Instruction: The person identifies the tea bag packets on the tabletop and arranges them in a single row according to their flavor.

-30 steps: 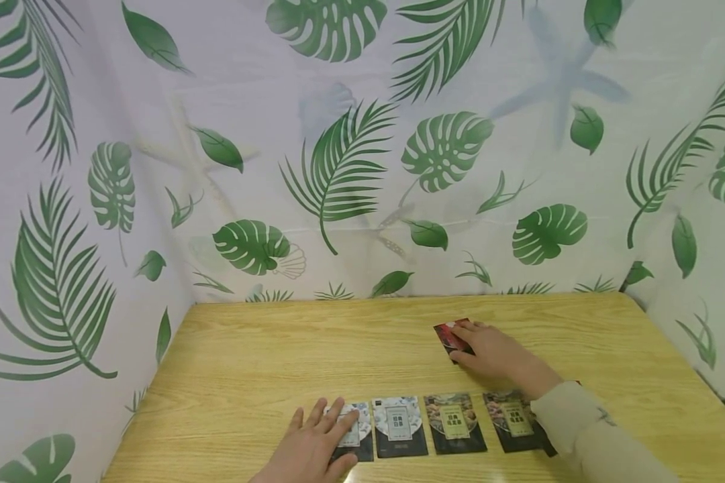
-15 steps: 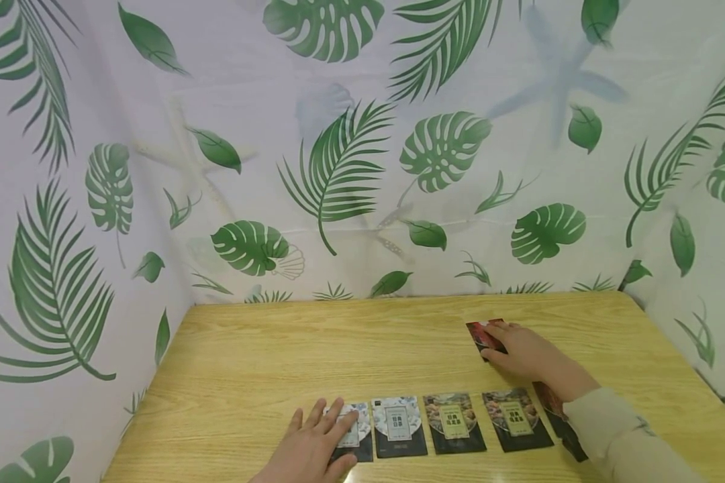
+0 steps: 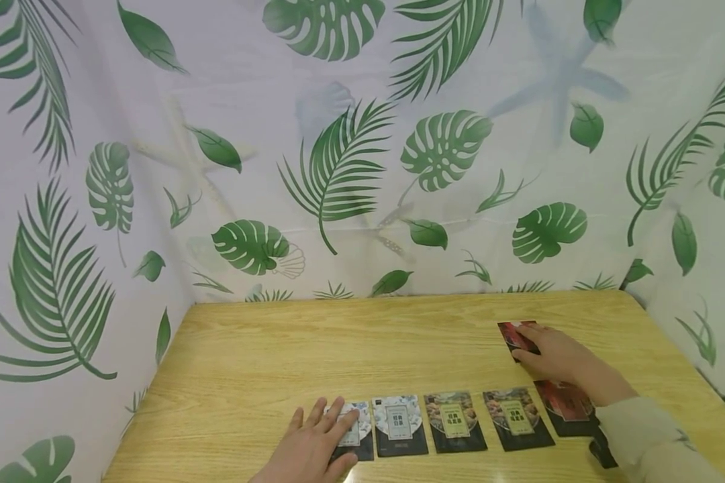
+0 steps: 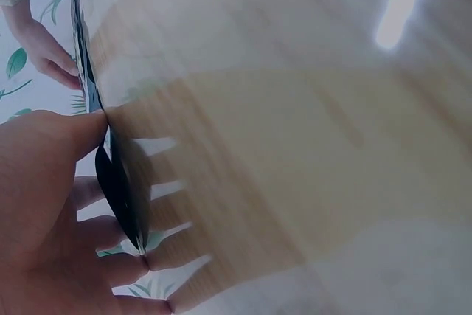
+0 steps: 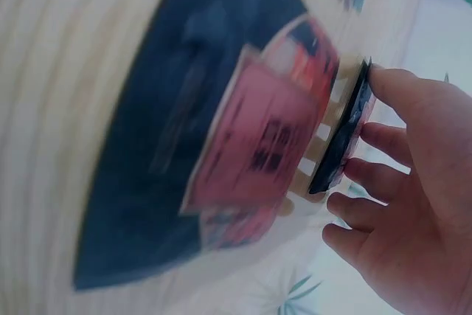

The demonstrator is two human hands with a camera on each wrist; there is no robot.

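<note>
My left hand (image 3: 311,443) lies with spread fingers on a white-and-black tea packet (image 3: 365,429) at the left end of a row. Further back on the right, my right hand (image 3: 564,359) rests its extended fingers on a red-and-black tea packet (image 3: 510,333), covering part of it. Another red-and-black tea packet (image 3: 570,408) lies at the row's right end, below my right wrist; its label faces up in the right wrist view. Between the row's ends are a second white tea packet (image 3: 400,429) and two brownish oolong tea packets, one left (image 3: 456,424) and one right (image 3: 517,421).
The packets lie on a wood-grain table (image 3: 314,355). A leaf-printed cloth (image 3: 362,168) stands behind it and at both sides. A black strap (image 3: 603,451) shows at my right sleeve (image 3: 646,429). Light glares off the table (image 4: 402,5) in the left wrist view.
My right hand has slid the red packet rightward along the table's back part. The red packet at the row's end, earlier mostly behind my arm, now shows. My left hand has stayed put.
</note>
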